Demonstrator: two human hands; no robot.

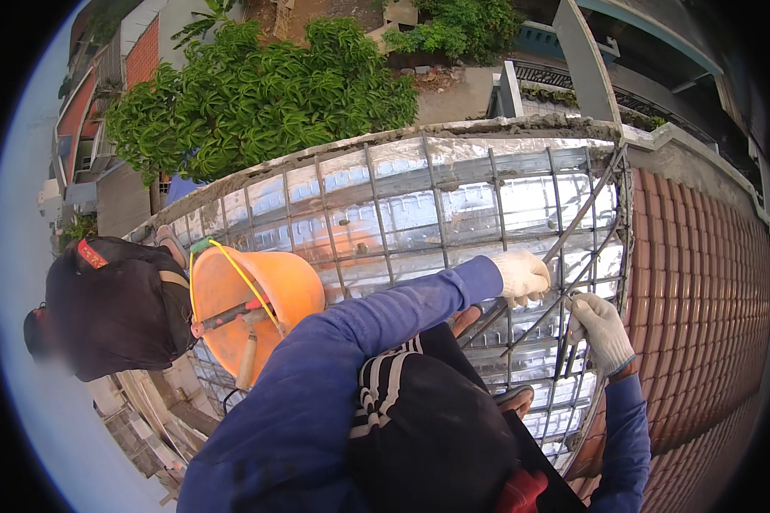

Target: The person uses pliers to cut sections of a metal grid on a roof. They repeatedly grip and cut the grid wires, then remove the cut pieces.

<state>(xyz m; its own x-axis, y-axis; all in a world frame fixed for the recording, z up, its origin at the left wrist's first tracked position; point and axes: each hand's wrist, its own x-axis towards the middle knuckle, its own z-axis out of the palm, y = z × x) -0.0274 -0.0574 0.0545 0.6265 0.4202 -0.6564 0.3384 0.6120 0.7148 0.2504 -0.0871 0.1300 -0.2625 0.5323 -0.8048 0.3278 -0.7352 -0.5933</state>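
Below me a grid of dark rebar (437, 202) lies over shiny ribbed metal sheeting (402, 214). My left hand (522, 275), in a pale knit glove, is closed beside a diagonal bar near the grid's right end. Whatever its fingers pinch is too small to make out. Just to the right, my right hand (603, 332), also gloved, is closed around a tool that looks like pincers (565, 352). Two dark handle-like legs hang below the fingers. The tool's upper end is close to the crossing bars, and contact cannot be made out.
An orange bucket (299, 286) with a yellow handle stands left, holding a wooden-handled tool (247, 361) and a red-gripped one. Another person in black (115, 299) crouches beyond it. Brown roof tiles (693, 282) border the right. A rough concrete edge (342, 147) runs along the far side, above trees.
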